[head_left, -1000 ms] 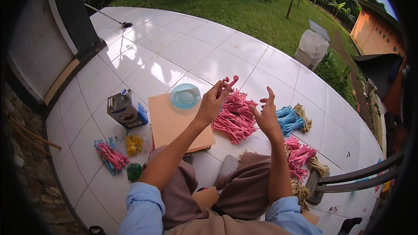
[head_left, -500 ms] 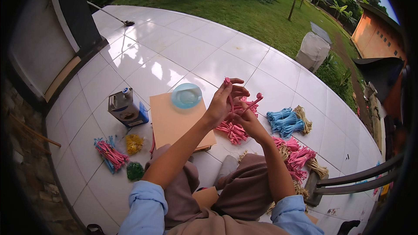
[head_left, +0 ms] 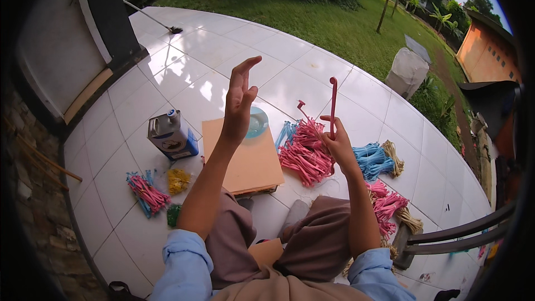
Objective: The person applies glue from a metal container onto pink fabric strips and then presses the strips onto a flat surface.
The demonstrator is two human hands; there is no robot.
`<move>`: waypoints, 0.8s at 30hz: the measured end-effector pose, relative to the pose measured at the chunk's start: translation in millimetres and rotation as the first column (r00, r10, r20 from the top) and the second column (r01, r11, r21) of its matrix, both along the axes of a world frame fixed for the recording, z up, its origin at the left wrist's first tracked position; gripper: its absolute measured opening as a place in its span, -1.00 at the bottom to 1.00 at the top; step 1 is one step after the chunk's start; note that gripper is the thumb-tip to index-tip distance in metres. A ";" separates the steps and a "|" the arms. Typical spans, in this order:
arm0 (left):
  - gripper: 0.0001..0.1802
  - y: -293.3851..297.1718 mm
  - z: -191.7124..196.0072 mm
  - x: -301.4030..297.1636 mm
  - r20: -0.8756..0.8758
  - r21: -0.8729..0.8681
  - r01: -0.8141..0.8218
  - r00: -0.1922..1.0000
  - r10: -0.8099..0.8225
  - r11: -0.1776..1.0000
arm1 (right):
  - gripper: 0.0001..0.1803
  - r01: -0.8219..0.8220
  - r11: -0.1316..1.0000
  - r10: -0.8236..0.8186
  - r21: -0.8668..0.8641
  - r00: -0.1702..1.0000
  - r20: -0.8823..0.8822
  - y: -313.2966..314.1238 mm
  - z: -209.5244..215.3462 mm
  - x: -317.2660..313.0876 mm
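Note:
My right hand (head_left: 338, 144) grips pink cords (head_left: 334, 106). One stands upright with a curled tip, and another pink end with a small knob sticks out toward the left. My left hand (head_left: 239, 103) is raised and holds nothing, its fingers stretched upward and the thumb apart. Partly hidden behind it, a translucent blue bowl (head_left: 257, 123) rests on a tan board (head_left: 245, 161). Below and left of my right hand lies a large heap of pink cords (head_left: 306, 156), with some blue cords (head_left: 286, 134) at its left edge.
Left of the board stands a blue and white metal can (head_left: 173, 138). Near it lie a pink and blue bundle (head_left: 147, 192), a yellow bag (head_left: 178, 180) and a green bag (head_left: 174, 214). Blue bundles (head_left: 373, 159) and pink bundles (head_left: 390, 203) lie at right, beside a dark chair part (head_left: 457, 229).
My left hand has let go of the pink cords and moved left and up, opening. My right hand has shifted slightly right, keeping hold of the cords. The view has turned slightly.

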State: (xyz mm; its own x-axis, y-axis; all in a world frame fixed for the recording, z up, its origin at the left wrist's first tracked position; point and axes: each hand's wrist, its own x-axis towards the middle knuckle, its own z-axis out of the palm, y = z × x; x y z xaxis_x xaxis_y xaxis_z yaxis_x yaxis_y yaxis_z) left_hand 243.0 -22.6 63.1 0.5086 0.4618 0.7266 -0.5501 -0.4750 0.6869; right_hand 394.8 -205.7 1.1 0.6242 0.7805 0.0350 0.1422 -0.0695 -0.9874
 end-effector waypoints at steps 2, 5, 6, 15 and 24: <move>-0.57 -8.0 20.3 -11.5 -0.022 0.375 -0.118 0.991 0.136 0.919 | -0.57 -0.075 0.995 0.078 -0.072 0.996 0.041 -0.1 7.5 5.5; -0.65 -18.3 29.9 -23.6 -0.264 0.685 0.114 0.959 0.099 0.719 | -0.50 -0.213 0.960 0.226 -0.180 0.972 0.057 10.0 14.7 6.7; -0.65 -19.1 23.3 -24.0 -0.325 0.747 0.144 0.931 0.166 0.649 | -0.49 -0.261 0.929 0.302 -0.263 0.944 0.130 13.1 19.0 7.7; -0.66 5.1 -68.3 -20.2 -0.353 0.891 0.132 0.803 0.481 0.433 | -0.50 -0.486 0.670 0.695 -0.561 0.676 0.245 56.1 17.6 7.4; -0.68 53.5 -143.4 -41.8 -0.685 0.543 0.227 0.676 0.270 0.809 | -0.23 -0.685 0.644 0.758 -0.341 0.631 0.165 102.0 -47.6 36.1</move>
State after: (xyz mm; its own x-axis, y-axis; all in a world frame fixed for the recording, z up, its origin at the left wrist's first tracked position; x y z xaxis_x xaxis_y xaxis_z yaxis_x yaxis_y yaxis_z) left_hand 201.2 30.9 -80.3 0.9581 0.1308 0.2547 0.0013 -0.8916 0.4528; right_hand 430.9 -103.7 -46.5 -0.1534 0.9795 -0.1309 0.4972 -0.0379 -0.8668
